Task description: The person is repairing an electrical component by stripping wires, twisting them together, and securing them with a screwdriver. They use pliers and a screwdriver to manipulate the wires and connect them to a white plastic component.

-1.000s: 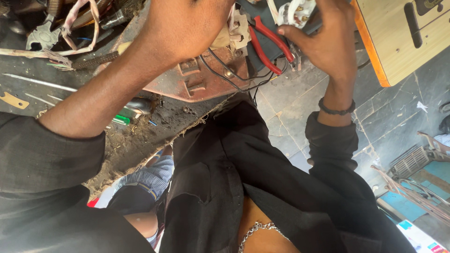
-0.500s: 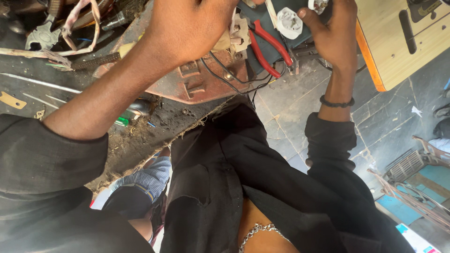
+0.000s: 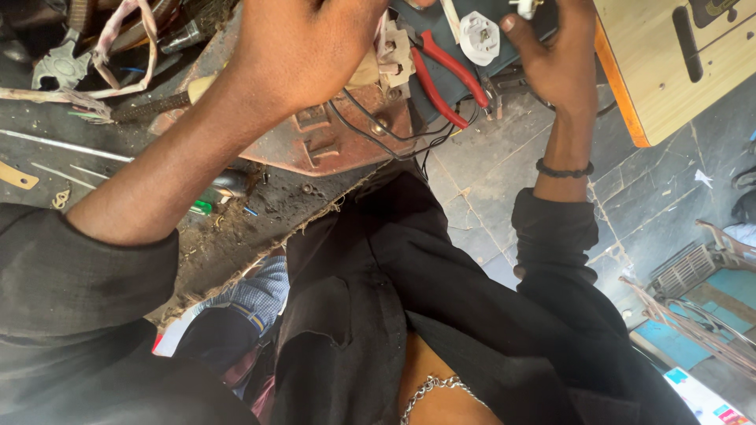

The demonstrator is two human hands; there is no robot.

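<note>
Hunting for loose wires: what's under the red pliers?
Black wires loop out beneath the red pliers across a rusty plate. The left hand covers where they lead.

At the bottom right corner of the head view, on the floor, lies a flat printed sheet or package (image 3: 701, 400), white with small red, yellow and blue patches; it is cut off by the frame edge, so its kind cannot be told for sure. No other label, sign or screen shows clearly among the clutter on the workbench (image 3: 236, 236).
</note>
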